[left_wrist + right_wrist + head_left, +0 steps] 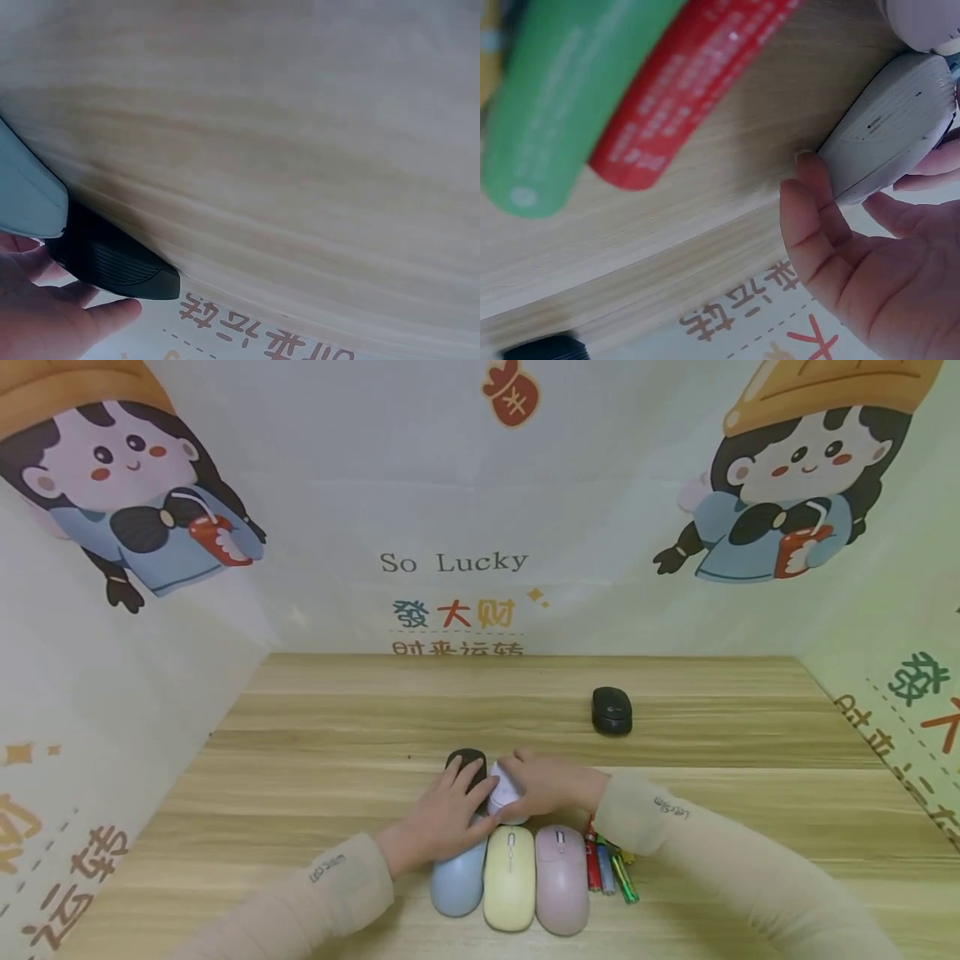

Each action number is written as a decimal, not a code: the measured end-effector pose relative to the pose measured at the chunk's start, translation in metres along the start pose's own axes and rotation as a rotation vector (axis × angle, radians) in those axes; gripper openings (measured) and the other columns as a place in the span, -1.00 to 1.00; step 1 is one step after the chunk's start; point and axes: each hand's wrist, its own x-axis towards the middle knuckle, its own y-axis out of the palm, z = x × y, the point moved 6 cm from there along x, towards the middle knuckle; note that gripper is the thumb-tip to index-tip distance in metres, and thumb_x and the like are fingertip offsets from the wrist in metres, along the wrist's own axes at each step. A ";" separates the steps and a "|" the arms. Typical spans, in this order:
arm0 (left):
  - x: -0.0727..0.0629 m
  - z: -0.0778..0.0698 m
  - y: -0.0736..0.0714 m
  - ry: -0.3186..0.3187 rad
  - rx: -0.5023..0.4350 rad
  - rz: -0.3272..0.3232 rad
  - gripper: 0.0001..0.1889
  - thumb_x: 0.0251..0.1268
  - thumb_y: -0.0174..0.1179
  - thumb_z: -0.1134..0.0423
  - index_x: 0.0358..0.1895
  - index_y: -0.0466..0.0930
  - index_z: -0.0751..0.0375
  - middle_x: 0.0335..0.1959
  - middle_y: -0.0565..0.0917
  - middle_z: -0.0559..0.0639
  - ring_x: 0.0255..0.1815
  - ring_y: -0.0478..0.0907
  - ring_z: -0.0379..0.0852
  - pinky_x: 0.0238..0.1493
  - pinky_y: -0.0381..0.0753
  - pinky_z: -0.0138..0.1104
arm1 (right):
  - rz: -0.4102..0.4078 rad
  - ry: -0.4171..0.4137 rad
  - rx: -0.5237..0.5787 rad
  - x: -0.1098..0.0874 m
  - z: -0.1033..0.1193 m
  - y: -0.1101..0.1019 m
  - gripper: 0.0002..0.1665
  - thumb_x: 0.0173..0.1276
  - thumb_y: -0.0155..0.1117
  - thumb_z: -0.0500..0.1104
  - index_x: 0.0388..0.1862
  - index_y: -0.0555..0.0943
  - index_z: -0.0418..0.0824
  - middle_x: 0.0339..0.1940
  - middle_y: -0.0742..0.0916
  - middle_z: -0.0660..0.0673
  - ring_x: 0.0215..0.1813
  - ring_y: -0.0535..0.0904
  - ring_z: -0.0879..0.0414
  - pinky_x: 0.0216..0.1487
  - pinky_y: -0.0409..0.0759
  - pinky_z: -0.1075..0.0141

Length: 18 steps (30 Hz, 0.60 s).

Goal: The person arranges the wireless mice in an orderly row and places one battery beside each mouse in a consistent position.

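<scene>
My left hand [442, 818] lies over a black computer mouse [467, 753], its outstretched fingers resting on the top. In the left wrist view the fingers are along the side of this black mouse [112, 255], which sits end to end with a light blue mouse [26, 187]. With my right hand [555, 783] I grip a white mouse [506, 789] just right of the black one, fingers around its far end and thumb at its near end. The right wrist view shows fingertips at the edge of the white mouse [889, 127]. Part of the blue mouse is hidden under my left hand.
A yellow mouse [510, 885] and a pinkish mouse [562, 893] stand side by side in the near row. Small coloured cylinders [606, 868] with printed text lie right of them, partly under my right sleeve. Another black mouse [612, 710] is farther back on the wooden table [337, 710].
</scene>
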 end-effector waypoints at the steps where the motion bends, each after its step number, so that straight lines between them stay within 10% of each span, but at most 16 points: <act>1: 0.000 0.000 0.001 -0.003 -0.004 -0.005 -0.41 0.35 -0.13 -0.09 0.31 0.27 0.21 0.33 0.19 0.34 0.36 0.01 0.37 0.29 0.08 0.09 | -0.007 -0.006 -0.002 0.000 0.002 0.000 -0.10 0.15 0.23 0.22 0.33 0.25 -0.25 0.22 0.41 -0.32 -0.06 0.50 -0.01 -0.09 0.52 0.15; 18: -0.006 0.001 -0.002 -0.061 -0.087 0.028 -0.30 0.33 -0.14 -0.12 0.34 0.14 0.38 0.36 0.11 0.38 0.37 -0.02 0.35 0.34 -0.03 0.06 | -0.031 0.015 0.050 0.000 0.005 0.003 -0.09 0.10 0.29 0.17 0.33 0.24 -0.24 0.15 0.43 -0.35 -0.14 0.49 0.03 -0.12 0.51 0.17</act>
